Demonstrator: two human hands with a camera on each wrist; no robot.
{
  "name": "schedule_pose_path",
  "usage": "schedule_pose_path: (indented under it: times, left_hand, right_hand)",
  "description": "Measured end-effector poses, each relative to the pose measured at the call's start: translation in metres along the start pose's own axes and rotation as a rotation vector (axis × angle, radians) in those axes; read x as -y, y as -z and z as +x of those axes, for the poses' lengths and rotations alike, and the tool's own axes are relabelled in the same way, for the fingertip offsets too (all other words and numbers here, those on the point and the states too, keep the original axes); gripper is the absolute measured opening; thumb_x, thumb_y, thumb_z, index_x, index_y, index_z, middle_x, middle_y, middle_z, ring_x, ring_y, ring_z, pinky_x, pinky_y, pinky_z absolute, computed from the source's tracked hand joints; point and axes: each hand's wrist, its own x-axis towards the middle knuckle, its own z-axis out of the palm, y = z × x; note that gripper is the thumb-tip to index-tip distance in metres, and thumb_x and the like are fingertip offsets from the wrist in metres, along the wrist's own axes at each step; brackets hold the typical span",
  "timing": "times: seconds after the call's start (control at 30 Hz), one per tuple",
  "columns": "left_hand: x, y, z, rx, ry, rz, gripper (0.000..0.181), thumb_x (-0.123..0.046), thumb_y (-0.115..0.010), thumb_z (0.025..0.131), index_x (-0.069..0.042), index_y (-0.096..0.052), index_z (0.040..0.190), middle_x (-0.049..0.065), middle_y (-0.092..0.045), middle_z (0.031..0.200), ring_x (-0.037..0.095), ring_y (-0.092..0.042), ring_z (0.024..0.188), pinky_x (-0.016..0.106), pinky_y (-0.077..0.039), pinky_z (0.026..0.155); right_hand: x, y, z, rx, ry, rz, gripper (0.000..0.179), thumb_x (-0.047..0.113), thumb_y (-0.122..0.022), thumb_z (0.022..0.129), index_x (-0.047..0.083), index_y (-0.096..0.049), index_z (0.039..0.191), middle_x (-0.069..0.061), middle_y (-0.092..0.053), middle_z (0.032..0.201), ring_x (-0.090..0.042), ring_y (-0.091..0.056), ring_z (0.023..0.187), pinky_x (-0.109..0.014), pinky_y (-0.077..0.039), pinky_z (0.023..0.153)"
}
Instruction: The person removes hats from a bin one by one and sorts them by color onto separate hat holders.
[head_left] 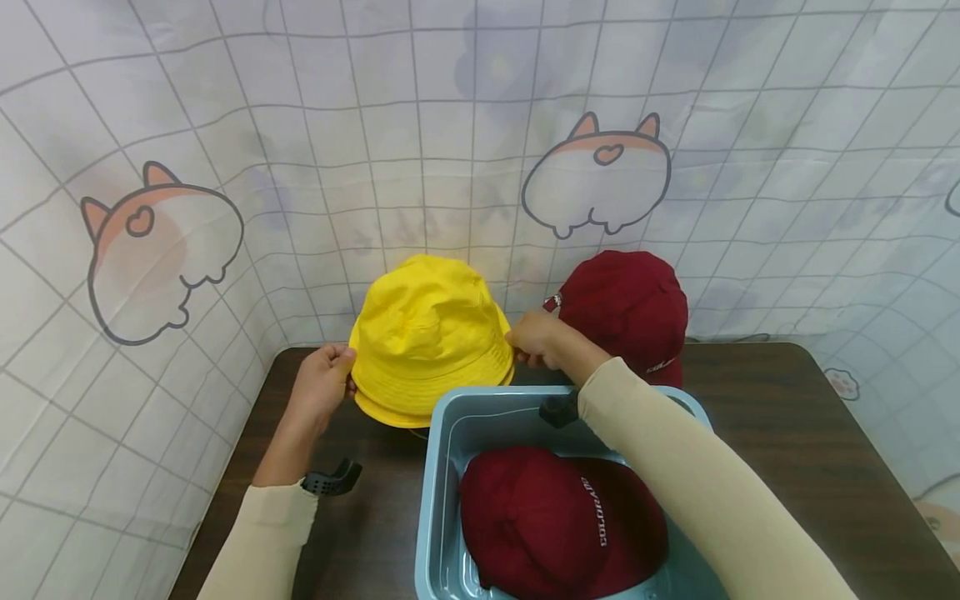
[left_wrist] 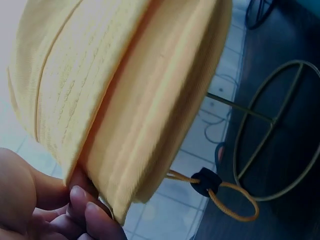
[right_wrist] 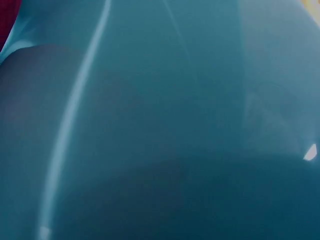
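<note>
A yellow bucket hat [head_left: 431,333] sits at the back of the table on a thin wire stand [left_wrist: 272,120], whose ring base shows in the left wrist view. My left hand [head_left: 322,379] pinches the left edge of the brim between thumb and fingers. On the opposite side, my right hand [head_left: 543,337] pinches the right edge of the brim. A cord with a dark cord stopper [left_wrist: 205,182] hangs under the hat. The right wrist view is filled by the bin's blue wall [right_wrist: 175,115], so the right fingers are hidden there.
A blue plastic bin [head_left: 433,500] stands in front, under my right forearm, with a dark red cap [head_left: 525,517] inside. Another dark red cap [head_left: 630,304] stands behind my right hand. The dark wooden table [head_left: 757,417] meets a white gridded curtain [head_left: 375,167] at the back.
</note>
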Motion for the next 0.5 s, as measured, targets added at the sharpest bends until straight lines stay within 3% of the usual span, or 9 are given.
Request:
schedule_pose_path:
  times: [0.3, 0.4, 0.5]
  left_hand:
    - [-0.002, 0.006, 0.001, 0.022, -0.024, 0.177, 0.036, -0.025, -0.043, 0.111, 0.007, -0.058, 0.122, 0.014, -0.066, 0.103, 0.018, -0.061, 0.079, 0.026, -0.054, 0.068]
    - [-0.007, 0.008, 0.001, 0.071, -0.042, 0.22, 0.035, -0.023, -0.042, 0.111, 0.007, -0.058, 0.119, 0.015, -0.062, 0.099, 0.022, -0.061, 0.081, 0.029, -0.054, 0.07]
    - [-0.014, 0.012, 0.001, 0.159, -0.036, 0.225, 0.031, -0.021, -0.039, 0.111, 0.005, -0.055, 0.112, 0.011, -0.054, 0.089, 0.023, -0.055, 0.078, 0.031, -0.051, 0.071]
  right_hand:
    - [0.003, -0.007, 0.003, -0.013, -0.014, -0.068, 0.027, 0.023, -0.053, 0.108, 0.002, -0.062, 0.092, -0.006, -0.053, 0.075, -0.018, -0.048, 0.059, -0.024, -0.043, 0.056]
    - [0.004, -0.005, 0.001, -0.004, -0.013, -0.076, 0.027, 0.023, -0.052, 0.108, 0.002, -0.062, 0.093, -0.006, -0.053, 0.074, -0.017, -0.047, 0.059, -0.024, -0.042, 0.056]
    - [0.004, -0.003, -0.003, 0.014, -0.008, -0.066, 0.027, 0.024, -0.05, 0.109, 0.003, -0.061, 0.096, -0.005, -0.052, 0.074, -0.015, -0.046, 0.058, -0.023, -0.042, 0.055]
